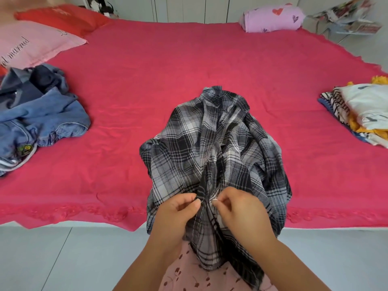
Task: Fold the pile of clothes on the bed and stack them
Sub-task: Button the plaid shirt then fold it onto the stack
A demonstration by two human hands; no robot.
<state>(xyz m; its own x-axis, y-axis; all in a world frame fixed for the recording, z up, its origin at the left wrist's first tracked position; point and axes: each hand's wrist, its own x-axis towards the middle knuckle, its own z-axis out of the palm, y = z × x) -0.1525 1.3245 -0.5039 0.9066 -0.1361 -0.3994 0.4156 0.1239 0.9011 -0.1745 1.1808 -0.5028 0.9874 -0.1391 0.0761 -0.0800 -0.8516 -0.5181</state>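
A crumpled grey, black and white plaid shirt (212, 148) lies at the near edge of the bed (147, 85) and hangs over it toward me. My left hand (178, 213) and my right hand (237, 208) both pinch its fabric close together at the front, thumbs almost touching. An unfolded pile of denim and dark blue clothes (35, 114) sits on the left of the bed. A stack of folded clothes (361, 114), white, striped and yellow, rests at the right edge.
A pink pillow (31, 45) and a red pillow (63, 18) lie at the far left. A lilac roll with hearts (273, 17) sits at the far right corner. Grey tiled floor (52, 259) runs below the bed's edge.
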